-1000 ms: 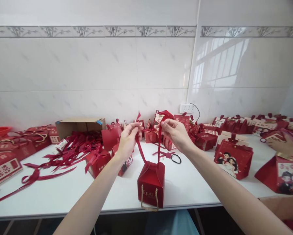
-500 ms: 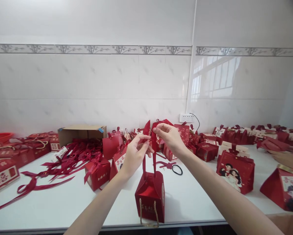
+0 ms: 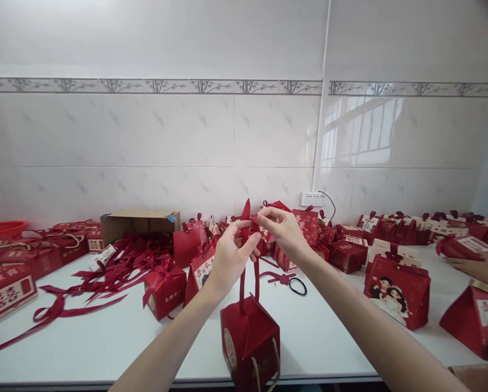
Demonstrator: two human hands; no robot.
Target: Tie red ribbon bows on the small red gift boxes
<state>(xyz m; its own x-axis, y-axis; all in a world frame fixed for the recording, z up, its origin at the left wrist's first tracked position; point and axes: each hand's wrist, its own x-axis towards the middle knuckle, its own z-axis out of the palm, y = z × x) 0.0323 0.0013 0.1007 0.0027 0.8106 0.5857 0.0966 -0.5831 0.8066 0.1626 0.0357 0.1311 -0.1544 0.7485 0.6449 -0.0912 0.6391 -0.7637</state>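
A red gift box [image 3: 249, 332] with gold rope handles hangs or stands near the front table edge; I cannot tell whether its base touches the table. Two strands of a red ribbon [image 3: 242, 288] rise from its folded top. My left hand [image 3: 236, 250] is closed around the ribbon, one pointed end sticking up above the fingers. Close beside it, my right hand [image 3: 283, 230] pinches the other end between thumb and fingertips. The crossing of the strands is partly hidden by my fingers.
Loose red ribbons [image 3: 133, 261] spill from an open cardboard box [image 3: 141, 222] at left. Behind my hands lie a black ring [image 3: 298, 287] and a ribbon piece [image 3: 280, 277]. Red gift boxes [image 3: 399, 291] line both sides. Another person's hand [image 3: 478, 269] holds a red box at right.
The gift box has turned and come nearer the front edge. My right hand has brought its ribbon end across toward my left hand. At right, the other person's hand has moved into view.
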